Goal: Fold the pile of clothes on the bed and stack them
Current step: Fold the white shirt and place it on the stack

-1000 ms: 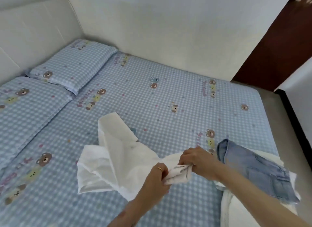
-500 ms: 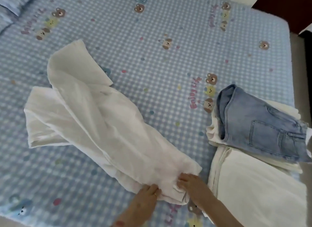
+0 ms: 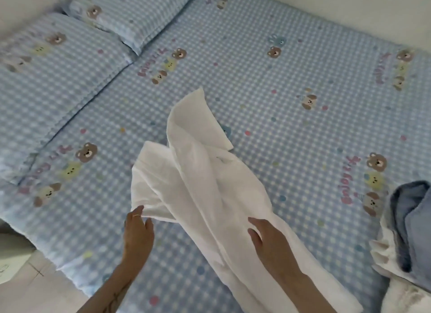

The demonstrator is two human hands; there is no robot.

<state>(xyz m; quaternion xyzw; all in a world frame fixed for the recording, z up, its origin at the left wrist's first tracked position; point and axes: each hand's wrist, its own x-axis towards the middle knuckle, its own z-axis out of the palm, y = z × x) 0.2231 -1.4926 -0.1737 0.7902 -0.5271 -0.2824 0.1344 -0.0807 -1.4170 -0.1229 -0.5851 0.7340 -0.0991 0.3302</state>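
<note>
**White garment laid out on bed, both hands on it**

We find a long white cotton garment (image 3: 200, 196) lying crumpled and roughly lengthwise on the blue-and-white checked bedsheet printed with bears (image 3: 291, 84). It runs from the near edge of the bed, low and right of centre in the head view, up toward the middle of the mattress. Two flaps spread at its far end: one points away from us, the other falls to the left.

We note the left hand (image 3: 138, 233) at the lower corner of the left flap. Its fingertips (image 3: 137, 211) touch the cloth's edge; whether they pinch it or merely rest on it we cannot tell. A thin ring shows on one finger. The right hand (image 3: 268, 240) lies flat on the garment's middle section, fingers straight and slightly spread, gripping nothing.

At the right edge of the view we record a folded light-blue denim piece (image 3: 412, 221) sitting on top of folded white cloth (image 3: 384, 249), just beside the garment's lower end but apart from it.

Farther off, two pillows in the same checked bear fabric (image 3: 130, 12) lie at the head of the bed, well apart from the garment. A pale tiled floor (image 3: 30, 287) shows at lower left.
</note>
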